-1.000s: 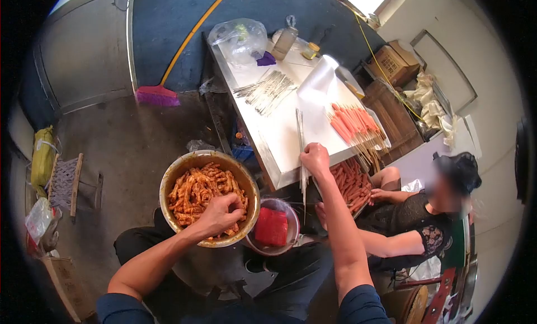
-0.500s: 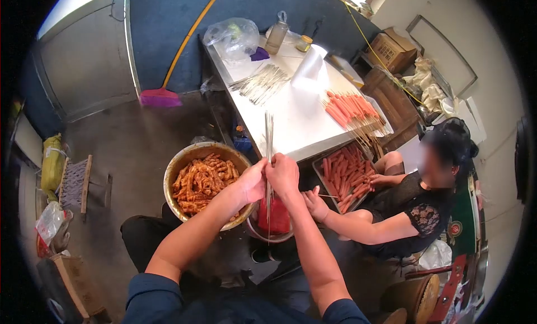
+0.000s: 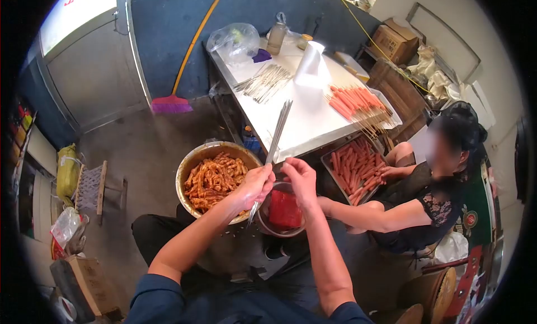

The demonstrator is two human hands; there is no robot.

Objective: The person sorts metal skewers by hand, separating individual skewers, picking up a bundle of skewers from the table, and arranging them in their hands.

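My left hand [image 3: 256, 185] is closed around a bundle of thin metal skewers [image 3: 277, 131], which tilts up and to the right. To the right of it is my right hand [image 3: 300, 180], apart from the bundle, its fingers curled and fingertips close together; whatever they may pinch is too small to make out. Below my left forearm stands a wide basin [image 3: 183, 166] of orange-brown marinated meat [image 3: 215, 181] that looks like chicken feet. A red block [image 3: 284, 210] sits in a bucket [image 3: 270, 228] beneath my right hand.
The white table [image 3: 296, 125] ahead bears loose skewers [image 3: 267, 83], a paper roll [image 3: 313, 66] and skewered sausages [image 3: 358, 104]. At right, a seated co-worker [image 3: 408, 212] is beside a tray of sausages [image 3: 356, 168]. A stool [image 3: 89, 187] and a broom [image 3: 172, 104] are at left.
My hands have come apart. My left hand keeps the skewers, now tilted instead of upright, while my right hand has left them. The whole view has shifted slightly.
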